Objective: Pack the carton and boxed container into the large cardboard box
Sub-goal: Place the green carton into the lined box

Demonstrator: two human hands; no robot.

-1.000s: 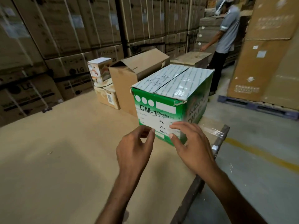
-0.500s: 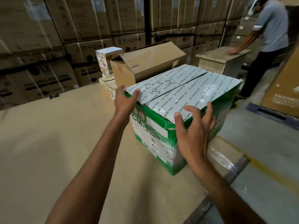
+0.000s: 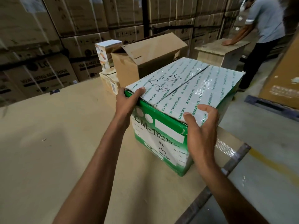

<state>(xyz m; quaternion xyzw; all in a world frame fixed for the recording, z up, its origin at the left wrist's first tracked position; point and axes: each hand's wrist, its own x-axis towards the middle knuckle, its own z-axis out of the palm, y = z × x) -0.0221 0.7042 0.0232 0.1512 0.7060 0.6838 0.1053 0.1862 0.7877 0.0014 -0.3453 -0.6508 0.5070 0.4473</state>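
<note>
A green and white carton marked CM-1 Wonder Tape stands on the tan table, its top flaps closed. My left hand grips its near left top corner, thumb on the flap. My right hand clasps the near right corner, fingers over the top edge. Behind the carton stands a large brown cardboard box with its flaps open. Left of that box a small white printed boxed container stands upright on a low tan box.
Stacked washing-machine boxes wall the far side of the table. A person in a grey shirt leans on a wooden crate at the right. A dark metal rail edges the table; beyond it lies concrete floor with a blue pallet.
My hands rose from the carton's front label to its top corners and closed on them. The view moved closer to the carton.
</note>
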